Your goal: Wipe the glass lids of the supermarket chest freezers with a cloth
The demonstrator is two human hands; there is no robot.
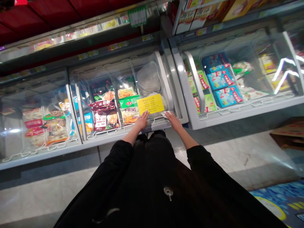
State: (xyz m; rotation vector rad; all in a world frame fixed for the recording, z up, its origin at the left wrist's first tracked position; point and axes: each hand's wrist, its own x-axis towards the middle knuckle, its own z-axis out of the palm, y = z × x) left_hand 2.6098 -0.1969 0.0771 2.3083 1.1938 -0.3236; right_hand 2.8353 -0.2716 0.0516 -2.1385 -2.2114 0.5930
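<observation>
One yellow sign point(151, 103) partly hides pale bags point(148, 77).

A yellow printed notice point(152, 103) lies slightly tilted on the glass lid point(122, 69), white tissue point(163, 113) beside.

Black top, lower centre of frame; left sleeve point(104, 175) and right sleeve point(213, 174) also black, ending on the forearms. Round silvery fitting point(168, 191) with short tab, bottom centre. Left hand point(142, 120), right hand point(171, 119) ungloved.
</observation>
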